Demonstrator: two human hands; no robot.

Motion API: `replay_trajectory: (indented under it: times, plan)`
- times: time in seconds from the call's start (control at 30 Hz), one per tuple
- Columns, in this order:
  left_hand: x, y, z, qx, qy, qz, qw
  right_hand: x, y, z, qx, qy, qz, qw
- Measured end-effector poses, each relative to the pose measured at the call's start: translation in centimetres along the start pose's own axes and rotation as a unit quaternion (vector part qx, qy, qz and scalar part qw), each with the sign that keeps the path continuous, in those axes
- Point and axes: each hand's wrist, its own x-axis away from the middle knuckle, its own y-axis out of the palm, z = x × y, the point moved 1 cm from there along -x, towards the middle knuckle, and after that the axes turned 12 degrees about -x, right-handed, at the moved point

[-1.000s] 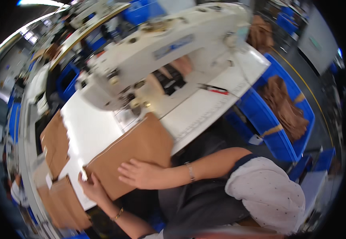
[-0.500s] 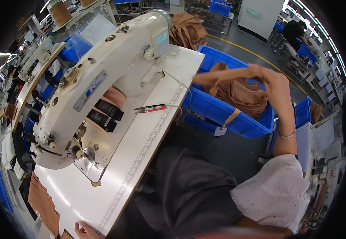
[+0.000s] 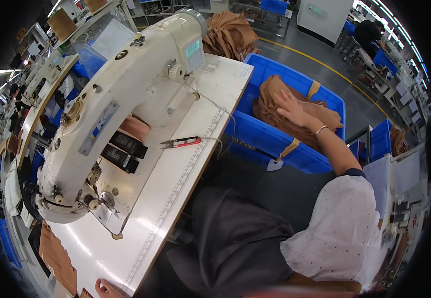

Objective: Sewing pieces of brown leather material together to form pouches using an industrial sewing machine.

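My right hand (image 3: 294, 108) lies flat on a pile of brown fabric pieces (image 3: 321, 118), its fingers spread and nothing gripped. The pile sits inside a blue plastic bin (image 3: 275, 136) to the right of the sewing table. At the table's near edge, my left hand (image 3: 108, 289) is partly cut off by the lower rim; the fingers that show are apart and hold nothing. Close to it are flat brown fabric pieces (image 3: 57, 256) on the table's left side. A white sewing machine (image 3: 101, 99) stands on the white tabletop (image 3: 148, 218).
Red-handled thread snips (image 3: 181, 142) lie beside the machine, near a loose cord. Two black packets (image 3: 126, 145) rest under its arm. More brown fabric (image 3: 231, 36) is heaped beyond the table. A person (image 3: 368, 36) works far off at the right.
My right hand has come down and left onto the pile in the bin; the brown strip it held raised is no longer in it. My left hand stays about where it was.
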Motion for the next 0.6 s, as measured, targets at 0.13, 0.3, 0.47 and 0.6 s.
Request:
replay_trajectory:
  times: [0.13,0.3,0.47,0.6]
  plan:
    - [0.0,0.3,0.3,-0.019,-0.003,0.003,1.0,0.5,3.8,-1.2,0.155,0.052,-0.16,0.974]
    - [0.0,0.7,0.4,-0.003,-0.01,0.005,1.0,-0.5,2.8,-0.8,0.102,0.048,-0.149,0.982]
    - [-0.9,0.6,-1.2,0.076,0.023,0.023,0.997,-0.1,2.0,1.6,-0.09,-0.067,0.133,0.985]
    - [-2.3,-0.9,-0.9,0.129,-0.007,-0.114,0.985,3.9,-3.3,5.8,0.268,0.073,0.158,0.948]
